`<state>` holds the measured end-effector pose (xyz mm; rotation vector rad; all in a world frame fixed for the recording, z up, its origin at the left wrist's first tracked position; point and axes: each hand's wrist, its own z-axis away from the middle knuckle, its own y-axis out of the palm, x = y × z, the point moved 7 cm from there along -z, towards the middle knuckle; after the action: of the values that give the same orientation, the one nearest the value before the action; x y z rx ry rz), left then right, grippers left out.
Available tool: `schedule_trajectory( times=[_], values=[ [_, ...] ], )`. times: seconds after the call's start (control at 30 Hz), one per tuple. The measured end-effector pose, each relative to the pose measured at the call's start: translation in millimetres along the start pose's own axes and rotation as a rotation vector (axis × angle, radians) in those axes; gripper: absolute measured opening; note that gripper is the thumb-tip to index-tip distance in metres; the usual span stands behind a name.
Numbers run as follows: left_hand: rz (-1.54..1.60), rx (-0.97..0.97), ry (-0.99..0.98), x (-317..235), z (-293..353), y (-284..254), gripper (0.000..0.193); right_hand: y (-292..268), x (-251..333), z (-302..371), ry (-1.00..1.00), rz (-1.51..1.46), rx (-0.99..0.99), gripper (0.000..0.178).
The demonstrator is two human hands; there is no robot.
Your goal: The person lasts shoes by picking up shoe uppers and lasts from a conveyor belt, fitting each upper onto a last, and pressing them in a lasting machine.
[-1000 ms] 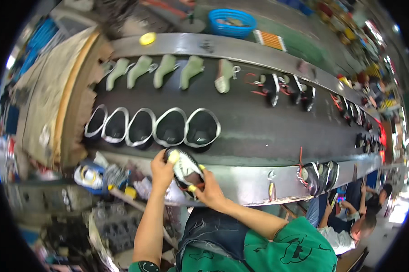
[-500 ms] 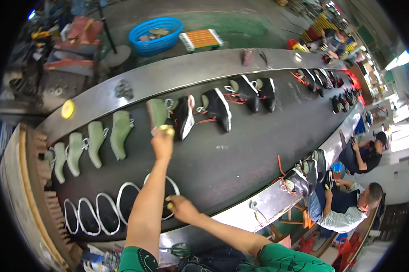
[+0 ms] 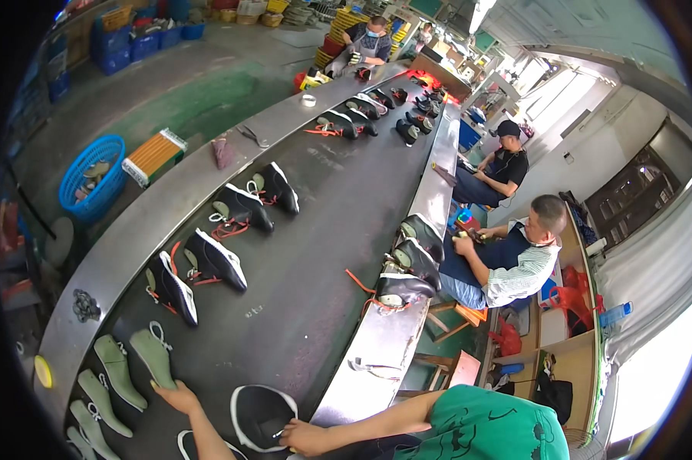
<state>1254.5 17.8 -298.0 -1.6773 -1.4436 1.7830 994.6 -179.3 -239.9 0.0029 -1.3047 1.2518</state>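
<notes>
My left hand (image 3: 179, 396) grips the toe end of a green shoe last (image 3: 153, 355) lying on the dark belt, with a white cord loop at its other end. Yellow covering shows on a fingertip of that hand. Closed at the right edge of a white-rimmed loop (image 3: 242, 442) is my right hand (image 3: 304, 437); dark material shows inside the loop. Part of a second white loop (image 3: 185, 443) shows behind my left forearm. More green lasts (image 3: 120, 369) lie to the left, and a black shoe (image 3: 171, 287) with red lace is just beyond.
Black shoes (image 3: 242, 207) line the belt's left side. Several more (image 3: 419, 261) sit on the right metal edge, near pliers (image 3: 373, 368). Two seated people (image 3: 507, 261) work on the right; another person (image 3: 367, 47) stands at the far end. A blue basket (image 3: 93, 180) is left.
My view has swung to the right, bringing more of the seated people and far belt into sight. My left hand remains at the last's toe; my right hand is still at the white loop.
</notes>
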Motion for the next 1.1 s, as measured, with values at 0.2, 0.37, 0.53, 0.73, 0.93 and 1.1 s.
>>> schedule_trajectory(
  times=[0.2, 0.37, 0.53, 0.73, 0.93, 1.1],
  values=[
    [0.129, 0.127, -0.134, 89.8, 65.5, -88.4, 0.064, -12.4, 15.9, 27.2, 0.049, -0.052, -0.174, 0.020],
    [0.927, 0.392, -0.548, 83.4, 127.5, -176.2, 0.044, -28.9, 73.8, 56.8, -0.029, -0.098, -0.394, 0.028],
    [1.056, 0.404, -0.588, 82.4, 222.1, -257.1, 0.050, -69.2, 137.2, 95.3, -0.150, -0.506, -0.274, 0.026],
    [1.083, 0.577, -0.452, 90.2, 329.2, -379.4, 0.041, -34.3, 153.6, 72.3, 0.139, -1.214, -0.185, 0.019],
    [1.436, 0.121, -0.761, 124.3, 438.9, -491.6, 0.041, 68.4, 210.4, 123.2, 0.434, -1.418, 0.122, 0.025],
    [1.104, -0.353, -0.728, 158.7, 519.0, -562.1, 0.026, 171.9, 217.0, 160.1, 0.532, -1.434, 0.230, 0.025]
  ],
)
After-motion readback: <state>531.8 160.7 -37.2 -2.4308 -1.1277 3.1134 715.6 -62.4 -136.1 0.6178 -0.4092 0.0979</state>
